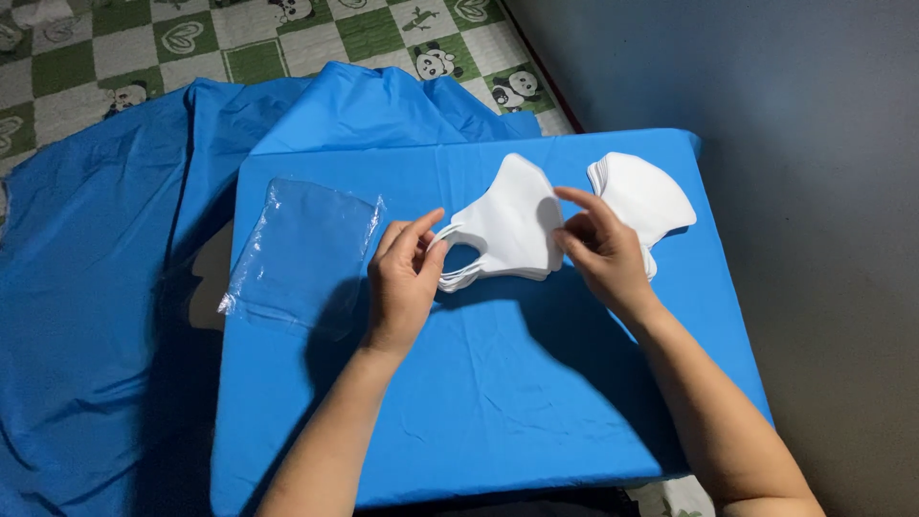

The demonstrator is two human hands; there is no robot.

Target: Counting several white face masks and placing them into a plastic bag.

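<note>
Masks (507, 225) partly behind right hand (601, 251)

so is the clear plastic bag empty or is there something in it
Empty, it seems: the clear plastic bag lies flat, the blue cloth showing through it.

A single package lies on the blue-covered table (498, 402): a clear plastic bag (302, 251), flat and roughly square, resting near the table's far left corner with its left edge reaching the rim. Its film is transparent and glossy, showing the blue cover through it, with pale creases along the sides and a faint seam near its lower edge. It sits just left of the person's left hand (402, 282), apart from it
</note>
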